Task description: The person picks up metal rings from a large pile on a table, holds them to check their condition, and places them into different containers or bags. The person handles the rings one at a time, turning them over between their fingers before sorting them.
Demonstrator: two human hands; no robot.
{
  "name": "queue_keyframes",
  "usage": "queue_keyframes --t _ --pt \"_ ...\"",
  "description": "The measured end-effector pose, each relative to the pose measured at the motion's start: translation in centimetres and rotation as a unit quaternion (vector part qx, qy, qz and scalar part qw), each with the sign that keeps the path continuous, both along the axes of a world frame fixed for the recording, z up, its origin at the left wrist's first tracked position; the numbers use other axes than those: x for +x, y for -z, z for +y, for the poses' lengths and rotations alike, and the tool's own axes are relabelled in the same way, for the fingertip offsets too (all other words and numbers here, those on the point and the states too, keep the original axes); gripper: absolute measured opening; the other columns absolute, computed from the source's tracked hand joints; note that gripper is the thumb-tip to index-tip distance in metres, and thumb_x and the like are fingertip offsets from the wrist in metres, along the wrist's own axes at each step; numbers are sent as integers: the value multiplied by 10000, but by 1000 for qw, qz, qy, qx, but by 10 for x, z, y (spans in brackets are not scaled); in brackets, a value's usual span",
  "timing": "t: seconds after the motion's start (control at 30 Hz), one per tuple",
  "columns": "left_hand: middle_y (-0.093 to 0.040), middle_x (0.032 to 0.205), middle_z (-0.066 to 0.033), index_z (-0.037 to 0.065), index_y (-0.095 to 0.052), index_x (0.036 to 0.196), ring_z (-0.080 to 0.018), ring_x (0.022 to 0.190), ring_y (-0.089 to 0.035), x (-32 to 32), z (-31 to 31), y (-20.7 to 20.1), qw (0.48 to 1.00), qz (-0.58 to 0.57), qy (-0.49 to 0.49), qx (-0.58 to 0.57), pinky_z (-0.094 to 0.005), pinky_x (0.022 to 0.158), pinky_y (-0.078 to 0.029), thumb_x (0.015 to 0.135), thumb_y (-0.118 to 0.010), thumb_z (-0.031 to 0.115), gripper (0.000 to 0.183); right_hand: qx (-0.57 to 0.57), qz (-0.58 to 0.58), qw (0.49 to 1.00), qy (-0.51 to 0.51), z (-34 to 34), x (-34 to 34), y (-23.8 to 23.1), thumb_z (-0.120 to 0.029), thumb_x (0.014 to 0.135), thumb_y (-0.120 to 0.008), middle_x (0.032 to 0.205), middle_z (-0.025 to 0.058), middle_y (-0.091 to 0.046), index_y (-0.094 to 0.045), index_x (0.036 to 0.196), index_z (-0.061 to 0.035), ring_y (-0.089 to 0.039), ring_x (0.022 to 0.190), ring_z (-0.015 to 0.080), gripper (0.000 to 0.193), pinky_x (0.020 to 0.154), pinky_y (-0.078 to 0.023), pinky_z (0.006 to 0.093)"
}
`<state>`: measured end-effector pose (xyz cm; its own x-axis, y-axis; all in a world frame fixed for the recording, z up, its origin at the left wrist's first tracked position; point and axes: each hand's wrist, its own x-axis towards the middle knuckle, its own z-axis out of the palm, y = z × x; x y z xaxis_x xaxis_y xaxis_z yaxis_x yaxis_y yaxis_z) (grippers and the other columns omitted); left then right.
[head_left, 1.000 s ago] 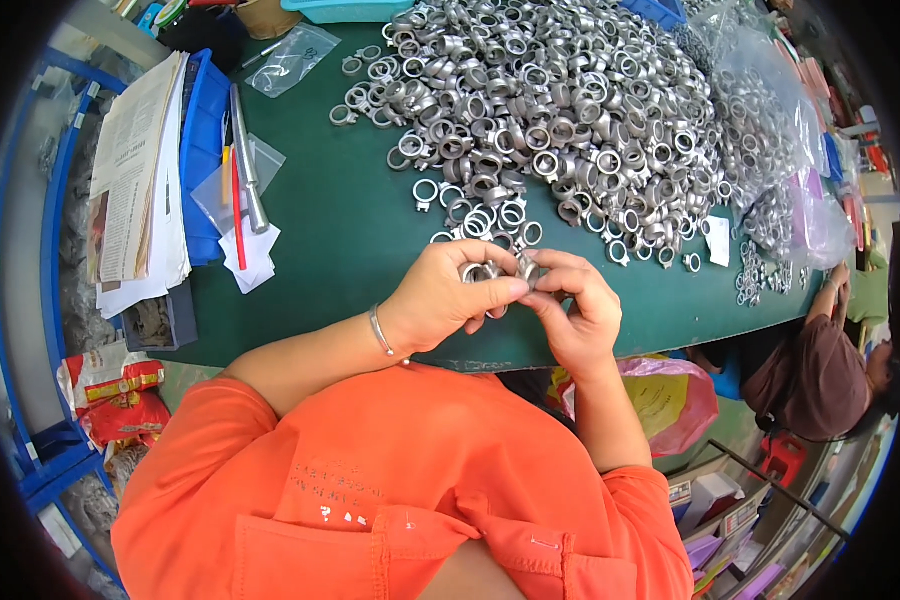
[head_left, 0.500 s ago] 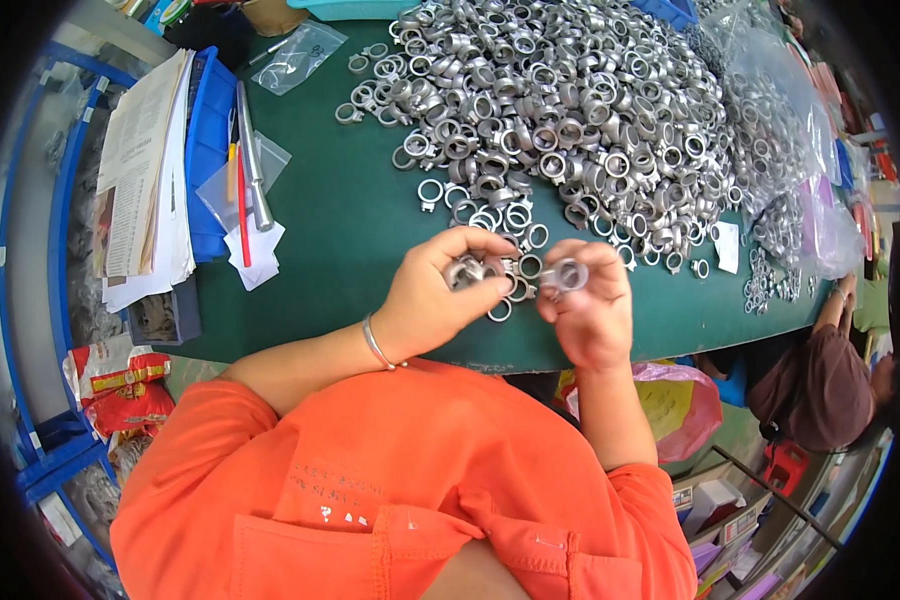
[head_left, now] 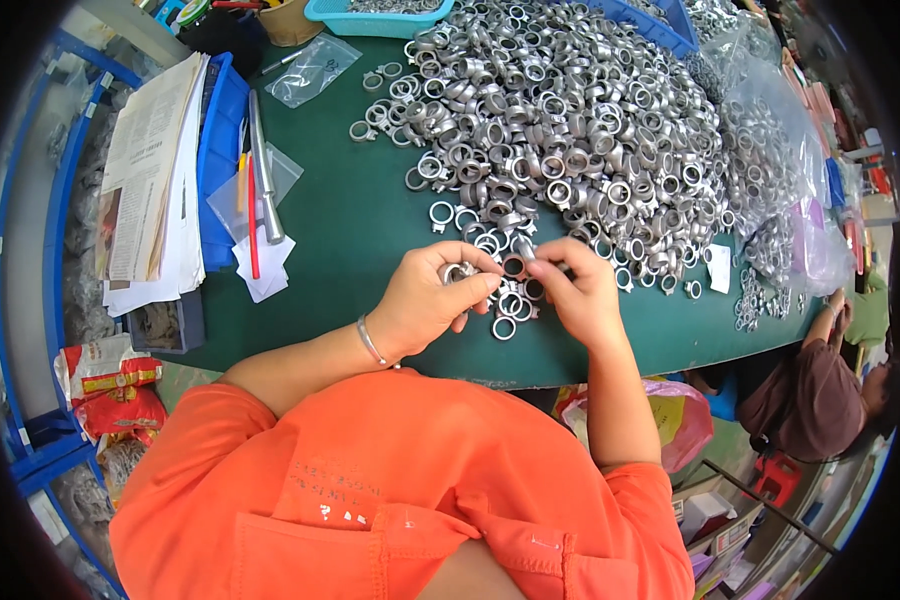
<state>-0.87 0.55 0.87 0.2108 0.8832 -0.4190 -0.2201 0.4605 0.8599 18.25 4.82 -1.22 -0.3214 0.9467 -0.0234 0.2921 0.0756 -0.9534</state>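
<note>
Metal ring (head_left: 523,247) pinched between thumb and forefinger of the right hand (head_left: 582,295), tipped nearly edge-on, just above the near fringe of the heap. Fingertip hold; I take it this leaves most of the band exposed for turning or looking over. Left hand (head_left: 430,295) curls around a few more rings (head_left: 454,273), thumb pressing from above; count hidden by the fingers. Probably a small stock kept close to the other hand.

Loose rings (head_left: 505,327) lie flat on the green table (head_left: 310,170), between and just below the hands. Beyond, the big heap (head_left: 570,120), likely placed centrally for easy reach. Left side: metal rod (head_left: 263,170) and red pen (head_left: 253,220) beside a blue tray (head_left: 220,160), perhaps parked there to leave working room.

Writing: newsprint (head_left: 135,190) over the tray, columns too fine to read from here. Clear bag (head_left: 315,70) has a small dark mark. Lettering on the orange shirt (head_left: 300,430), faint. Red-and-white packages (head_left: 110,390) by the shelving are printed.
</note>
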Motion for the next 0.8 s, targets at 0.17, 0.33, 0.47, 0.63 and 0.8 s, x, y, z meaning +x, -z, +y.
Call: queue_keyframes --t 0.17,0.33,0.47,0.63,0.8 --pt "-568 731 -50 -13 -596 902 -76 590 -534 8 6 -1 999 -28 40 4 -183 421 -390 816 -601 79 126 -9 141 989 -31 -24 4 -5 13 760 -625 780 50 -594 -613 835 5 -529 602 96 76 511 -420 211" --pt "-558 856 -41 -1 -611 850 -97 715 -543 10 6 10 977 55 51 199 -208 574 -434 762 -636 29 96 95 58 993 31 -33 -3 -6 38 789 -585 804 43 -605 -599 903 1 -538 626 82 121 544 -444 209" --pt "-557 873 -40 23 -624 822 -117 808 -534 9 4 6 939 129 49 314 -231 694 -432 718 -663 18 111 -172 239 955 40 -30 -2 -11 -103 896 -495 721 41 -594 -571 1008 22 -469 517 41 185 449 -363 153" --pt "-564 846 -38 27 -607 842 -112 746 -540 10 2 8 919 168 39 355 -227 637 -436 724 -646 14 126 -156 311 937 -25 -30 -1 -6 -99 845 -557 818 98 -596 -555 1020 14 -519 584 84 209 439 -371 159" --pt "-564 695 -72 -2 -538 856 -68 502 -485 4 4 0 1000 -4 -5 21 -186 402 -351 772 -575 -7 91 -175 556 813 5 -19 15 -3 -50 792 -566 921 167 -557 -531 949 -21 -549 669 148 163 409 -388 187"
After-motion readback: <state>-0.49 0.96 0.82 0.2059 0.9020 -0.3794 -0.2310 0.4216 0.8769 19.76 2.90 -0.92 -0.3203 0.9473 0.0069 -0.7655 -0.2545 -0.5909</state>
